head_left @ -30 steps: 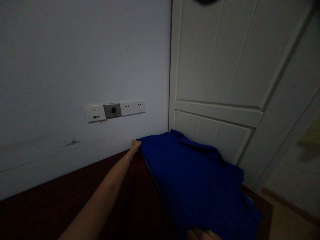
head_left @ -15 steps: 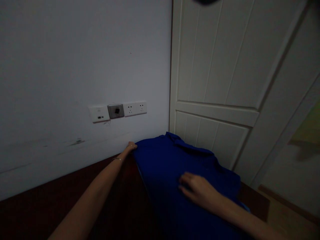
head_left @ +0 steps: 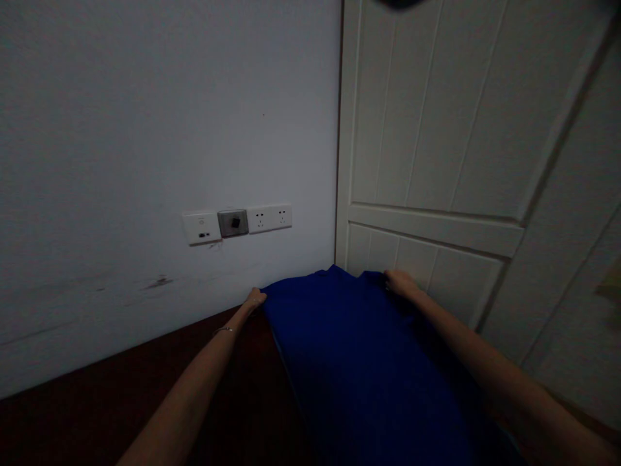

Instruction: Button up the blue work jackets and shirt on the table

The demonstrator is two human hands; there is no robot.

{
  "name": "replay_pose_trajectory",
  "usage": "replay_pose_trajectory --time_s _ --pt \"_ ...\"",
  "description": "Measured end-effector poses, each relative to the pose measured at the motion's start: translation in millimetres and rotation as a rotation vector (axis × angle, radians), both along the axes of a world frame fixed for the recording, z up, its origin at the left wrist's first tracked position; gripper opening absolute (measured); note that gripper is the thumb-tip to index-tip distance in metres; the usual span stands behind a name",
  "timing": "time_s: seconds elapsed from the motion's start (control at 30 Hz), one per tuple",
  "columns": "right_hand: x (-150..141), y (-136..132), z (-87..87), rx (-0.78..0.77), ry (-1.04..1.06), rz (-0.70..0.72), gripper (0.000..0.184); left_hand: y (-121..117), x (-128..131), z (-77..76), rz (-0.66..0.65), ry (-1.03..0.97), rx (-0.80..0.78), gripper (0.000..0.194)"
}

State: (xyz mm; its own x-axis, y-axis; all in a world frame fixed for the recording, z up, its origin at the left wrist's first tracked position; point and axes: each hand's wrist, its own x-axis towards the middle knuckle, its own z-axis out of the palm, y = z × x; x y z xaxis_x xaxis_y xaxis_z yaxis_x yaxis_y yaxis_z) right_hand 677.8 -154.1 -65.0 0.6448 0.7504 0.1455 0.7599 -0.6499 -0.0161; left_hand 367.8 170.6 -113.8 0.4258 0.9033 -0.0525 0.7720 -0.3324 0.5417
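Observation:
A blue cloth garment [head_left: 349, 336] lies spread over the dark reddish-brown surface [head_left: 242, 388], its far edge near the corner of wall and door; its exact kind is hard to make out in the dim light. At its far left corner, my left hand [head_left: 255, 297] is closed on the fabric, with a thin bracelet on the wrist. My right hand [head_left: 400, 283] grips the far right edge close to the door, fingers curled round the cloth. Part of the garment's right side is hidden under my right forearm.
Straight ahead rises a pale wall [head_left: 169, 129] with dark scuffs and a row of sockets [head_left: 269, 219] and a grey switch plate [head_left: 233, 223]. A white panelled door [head_left: 436, 129] stands close on the right, bounding the surface there.
My right hand has gone from over the middle of the garment to its far right edge and closed on it. That edge looks straighter. My left hand keeps its corner.

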Motion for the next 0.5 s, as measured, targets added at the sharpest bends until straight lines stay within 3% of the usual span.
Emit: replay_pose_trajectory --time_s 0.1,0.2,0.37,0.5 --pt "-5 9 -10.1 -0.042 -0.006 0.001 0.03 7 1 -7.6 0.017 0.016 -0.007 0.02" --pt "-12 12 -9.5 -0.06 -0.021 -0.002 0.029 11 3 -13.7 0.024 0.012 0.01 0.023" --pt "-11 -12 20.0 -0.034 -0.071 -0.032 0.032 15 6 -20.5 0.035 -0.005 0.022 0.031" --pt "-15 -48 33.7 -0.004 -0.027 0.066 0.03 13 3 -21.2 0.034 -0.042 0.023 0.032"
